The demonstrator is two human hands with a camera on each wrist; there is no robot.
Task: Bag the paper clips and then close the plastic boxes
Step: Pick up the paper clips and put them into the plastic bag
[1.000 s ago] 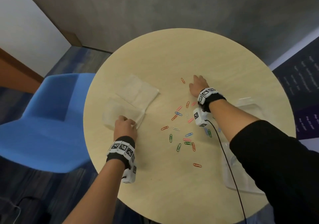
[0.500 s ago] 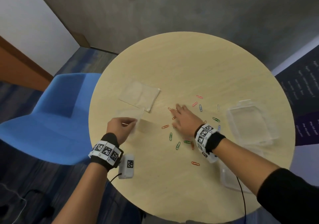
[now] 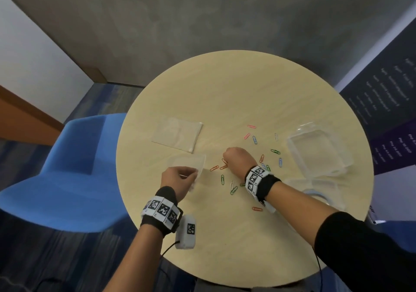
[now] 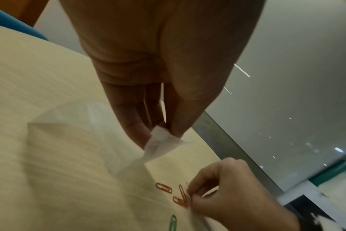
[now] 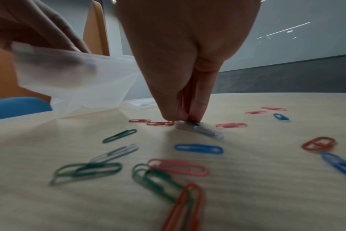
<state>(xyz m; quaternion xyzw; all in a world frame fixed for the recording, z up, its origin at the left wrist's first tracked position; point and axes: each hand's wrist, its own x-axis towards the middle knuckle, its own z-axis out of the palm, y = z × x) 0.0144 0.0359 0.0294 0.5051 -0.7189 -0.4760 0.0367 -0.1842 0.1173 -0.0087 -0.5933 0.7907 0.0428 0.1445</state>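
Left hand [image 3: 177, 180] pinches the rim of a small clear plastic bag [image 3: 191, 164], lifted just above the round pale wooden bench [image 3: 225, 89]. Right hand [image 3: 238, 160], fingers [image 5: 174, 112] curled together, pinches a red paper clip [image 5: 192, 118] among scattered coloured wire paper clips [image 3: 254, 139] at bench centre (blue, green, pink, red). Two open clear plastic boxes [image 3: 315, 152] sit at the right; a second flat clear bag [image 3: 177, 135] lies far left.

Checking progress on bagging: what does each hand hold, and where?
Left hand pinches the clear bag at its top edge; right hand pinches a red paper clip off the table.
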